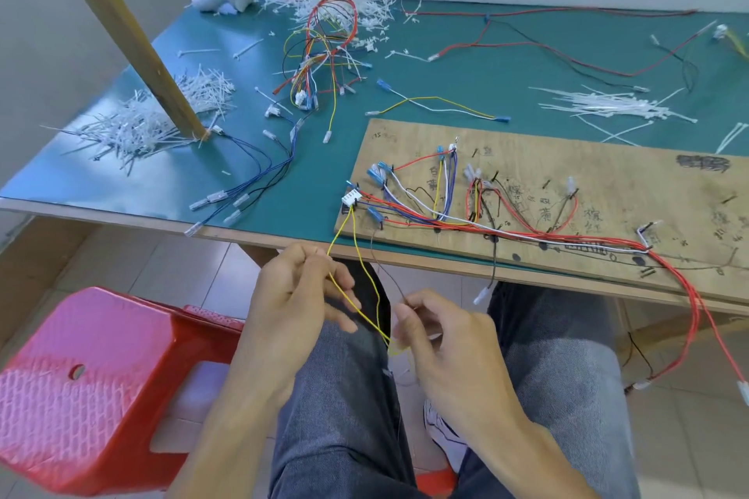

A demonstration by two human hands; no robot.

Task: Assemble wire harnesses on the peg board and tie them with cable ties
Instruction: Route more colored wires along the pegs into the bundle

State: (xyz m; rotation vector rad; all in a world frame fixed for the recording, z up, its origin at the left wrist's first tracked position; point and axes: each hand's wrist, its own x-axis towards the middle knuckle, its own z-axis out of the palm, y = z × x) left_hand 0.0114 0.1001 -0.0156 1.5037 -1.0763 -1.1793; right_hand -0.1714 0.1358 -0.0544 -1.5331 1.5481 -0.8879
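Pinching a yellow wire (339, 234) just below the desk (243, 158) edge, the left hand (296, 296) works beside the right hand (441, 344), which nips a thin dark wire (381, 265), both strands rising to the peg board (567, 158), whose near-left corner holds a white connector (351, 198) and a routed red, blue and white harness (527, 235).

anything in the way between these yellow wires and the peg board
Nothing visible does. The yellow wires hang free from the white connector at the left edge of the peg board to the left hand and right hand; routed wires already crowd the pegs there.
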